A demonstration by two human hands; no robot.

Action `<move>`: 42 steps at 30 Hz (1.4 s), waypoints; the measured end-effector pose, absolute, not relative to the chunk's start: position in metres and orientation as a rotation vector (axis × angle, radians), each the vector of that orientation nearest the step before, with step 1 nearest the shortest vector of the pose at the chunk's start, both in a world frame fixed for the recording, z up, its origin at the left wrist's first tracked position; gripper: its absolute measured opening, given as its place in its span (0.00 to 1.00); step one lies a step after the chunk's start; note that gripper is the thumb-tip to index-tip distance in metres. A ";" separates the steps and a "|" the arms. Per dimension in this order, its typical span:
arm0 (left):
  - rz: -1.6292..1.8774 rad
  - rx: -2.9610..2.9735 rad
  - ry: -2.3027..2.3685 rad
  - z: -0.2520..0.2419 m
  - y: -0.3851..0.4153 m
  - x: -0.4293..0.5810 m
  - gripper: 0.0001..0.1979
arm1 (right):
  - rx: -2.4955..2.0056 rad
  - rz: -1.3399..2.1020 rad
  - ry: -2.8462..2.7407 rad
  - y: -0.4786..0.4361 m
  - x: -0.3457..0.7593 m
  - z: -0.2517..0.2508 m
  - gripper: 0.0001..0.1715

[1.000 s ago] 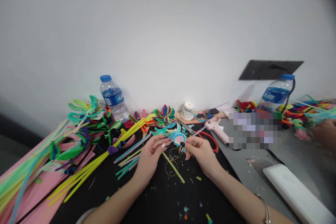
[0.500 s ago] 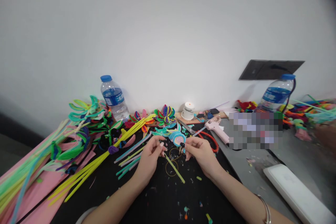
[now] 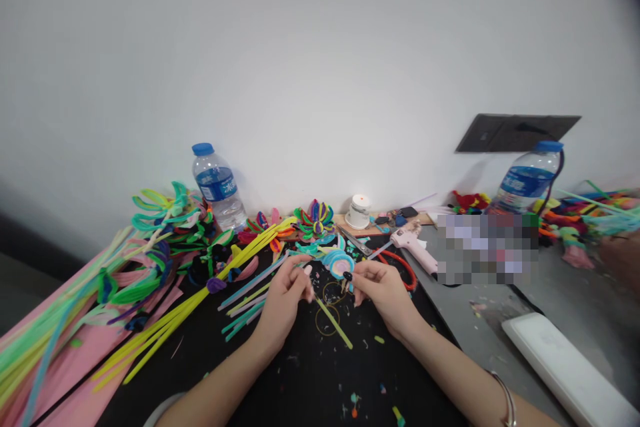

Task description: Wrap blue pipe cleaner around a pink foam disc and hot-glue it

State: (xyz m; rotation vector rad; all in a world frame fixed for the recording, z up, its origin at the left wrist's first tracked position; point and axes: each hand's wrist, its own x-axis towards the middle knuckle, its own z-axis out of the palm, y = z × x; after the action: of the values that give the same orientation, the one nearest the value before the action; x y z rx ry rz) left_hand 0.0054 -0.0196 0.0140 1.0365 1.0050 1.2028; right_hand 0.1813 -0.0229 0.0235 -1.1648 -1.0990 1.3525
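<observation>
My left hand (image 3: pixel 286 297) has thumb and fingers bent together above the black mat; what they pinch, if anything, is too small to make out. Just beside its fingertips is a light green pipe cleaner (image 3: pixel 334 325), slanting across the mat. My right hand (image 3: pixel 381 287) pinches a small black piece (image 3: pixel 347 277) between thumb and forefinger. Close behind these fingertips is a coiled disc of blue and pale pipe cleaner (image 3: pixel 339 264). Two thin yellowish rings (image 3: pixel 327 320) lie on the mat between my hands.
Pipe cleaners in yellow (image 3: pixel 175 320) and other colours lie left. A water bottle (image 3: pixel 217 187) stands behind them. Scissors (image 3: pixel 356 241), a pink glue gun (image 3: pixel 416 250), red-handled pliers or cutters (image 3: pixel 407 270) and a paper cup (image 3: pixel 358 211) are behind my hands. A white box (image 3: pixel 565 363) lies right.
My left hand has shifted slightly left and down, away from the coiled disc. My right hand stays almost in place with the black piece.
</observation>
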 end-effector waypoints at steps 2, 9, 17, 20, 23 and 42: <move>1.179 0.989 0.987 0.016 -0.020 0.005 0.18 | -1.169 1.349 -1.101 -0.023 0.181 0.024 0.11; 1.122 1.005 1.097 0.019 -0.020 0.006 0.19 | -1.162 1.349 -1.109 -0.023 0.182 0.025 0.10; 1.201 1.100 1.057 0.015 -0.019 0.004 0.10 | -1.169 1.347 -1.107 -0.023 0.182 0.024 0.11; 1.136 1.063 1.026 0.016 -0.020 0.005 0.13 | -1.163 1.356 -1.101 -0.023 0.182 0.023 0.12; 1.112 1.021 0.999 0.017 -0.021 0.006 0.15 | -1.175 1.358 -1.104 -0.023 0.182 0.024 0.13; 1.204 1.066 1.005 0.016 -0.019 0.002 0.05 | -1.196 1.336 -1.131 -0.023 0.182 0.027 0.14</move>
State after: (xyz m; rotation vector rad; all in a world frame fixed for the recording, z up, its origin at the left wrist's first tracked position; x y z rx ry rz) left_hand 0.0024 -0.0190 0.0160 1.0659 1.0049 1.2043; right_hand 0.1818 -0.0229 0.0265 -1.1957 -1.1314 1.3364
